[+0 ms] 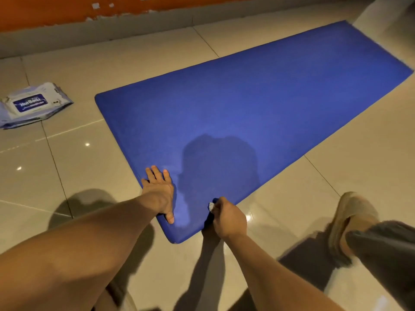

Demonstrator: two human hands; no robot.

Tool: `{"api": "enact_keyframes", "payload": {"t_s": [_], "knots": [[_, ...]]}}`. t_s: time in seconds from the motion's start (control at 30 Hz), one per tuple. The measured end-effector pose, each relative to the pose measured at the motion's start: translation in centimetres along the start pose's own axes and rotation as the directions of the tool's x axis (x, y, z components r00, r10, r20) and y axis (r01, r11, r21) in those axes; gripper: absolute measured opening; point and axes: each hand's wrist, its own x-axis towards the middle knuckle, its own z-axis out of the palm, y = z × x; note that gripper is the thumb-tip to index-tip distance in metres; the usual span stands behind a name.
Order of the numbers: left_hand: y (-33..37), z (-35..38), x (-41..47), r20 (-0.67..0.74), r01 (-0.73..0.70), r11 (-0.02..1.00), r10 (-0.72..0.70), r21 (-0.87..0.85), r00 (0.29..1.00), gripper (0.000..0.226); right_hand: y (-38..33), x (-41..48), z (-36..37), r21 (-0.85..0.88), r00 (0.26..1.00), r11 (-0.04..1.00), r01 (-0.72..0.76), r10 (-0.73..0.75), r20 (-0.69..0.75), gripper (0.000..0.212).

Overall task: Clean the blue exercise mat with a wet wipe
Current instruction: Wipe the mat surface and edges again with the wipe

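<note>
The blue exercise mat [247, 104] lies flat on the tiled floor, running from the near centre to the far right. My left hand [160, 190] presses flat on its near left corner, fingers spread. My right hand [228, 217] grips a small crumpled white wet wipe [211, 206] against the mat's near edge. Most of the wipe is hidden inside my fingers.
A pack of wet wipes [31, 104] lies on the floor at the left. My foot in a beige shoe [347, 218] stands on the tiles at the right. A grey skirting and an orange wall [67, 7] run along the far side.
</note>
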Motion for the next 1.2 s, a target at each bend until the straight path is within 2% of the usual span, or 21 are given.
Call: {"api": "enact_keyframes", "payload": {"t_s": [0.07,0.17,0.27,0.4,0.47,0.6,0.7,0.77,0.83,0.9,1.0,1.13,1.2], "knots": [[0.1,0.1,0.0,-0.01,0.007,1.0,-0.007,0.003,1.0,0.166,-0.1,0.4,-0.1,-0.016,1.0,1.0,0.008,-0.007,0.017,0.027],[0.2,0.5,0.7,-0.022,0.017,1.0,-0.017,0.009,1.0,0.169,1.4,1.9,-0.6,0.04,0.999,0.999,0.002,-0.001,-0.042,0.026],[0.6,0.9,1.1,-0.021,0.054,0.998,-0.054,0.027,0.998,0.172,3.9,4.6,-1.8,0.187,0.978,0.98,-0.073,0.107,-0.179,0.024],[1.0,0.8,1.5,-0.004,0.08,0.995,-0.08,0.063,0.997,0.172,5.4,7.0,-2.6,0.306,0.928,0.941,-0.141,0.233,-0.289,0.009],[1.3,0.6,1.4,0.006,0.092,0.991,-0.093,0.095,0.996,0.172,4.7,5.3,-1.3,0.402,0.906,0.905,-0.139,0.28,-0.318,0.017],[1.4,0.4,1.2,0.022,0.097,0.991,-0.1,0.094,0.995,0.173,0.3,-1.9,4.9,0.551,0.948,0.834,-0.039,0.205,-0.243,0.027],[1.5,0.2,1.1,0.027,0.092,0.991,-0.095,0.096,0.995,0.173,-1.5,-4.2,7.1,0.51,0.975,0.86,0.033,0.083,-0.204,0.023],[1.3,0.3,1.0,0.022,0.086,0.993,-0.088,0.085,0.996,0.173,0.3,-2.1,5.4,0.535,0.948,0.845,-0.004,0.173,-0.267,0.022],[1.0,0.6,1.2,0.01,0.073,0.996,-0.074,0.058,0.997,0.173,3.1,1.5,1.8,0.562,0.876,0.821,-0.101,0.341,-0.34,0.021],[0.7,0.8,1.2,-0.008,0.063,0.997,-0.063,0.038,0.998,0.174,5.0,3.5,-0.5,0.597,0.846,0.795,-0.11,0.39,-0.363,0.023],[0.5,1.0,1.1,-0.025,0.049,0.999,-0.049,0.005,0.998,0.173,2.9,1.1,2.3,0.576,0.89,0.815,-0.056,0.303,-0.341,0.026],[-0.1,1.3,0.7,-0.054,0.032,0.999,-0.033,-0.024,0.998,0.171,-3.2,-7.1,9.7,0.538,0.984,0.841,0.06,0.041,-0.173,0.021],[0.0,1.2,0.7,-0.059,0.038,0.999,-0.038,-0.015,0.998,0.17,-3.6,-8.2,10.3,0.536,0.986,0.841,0.074,0.018,-0.165,0.019]]}}
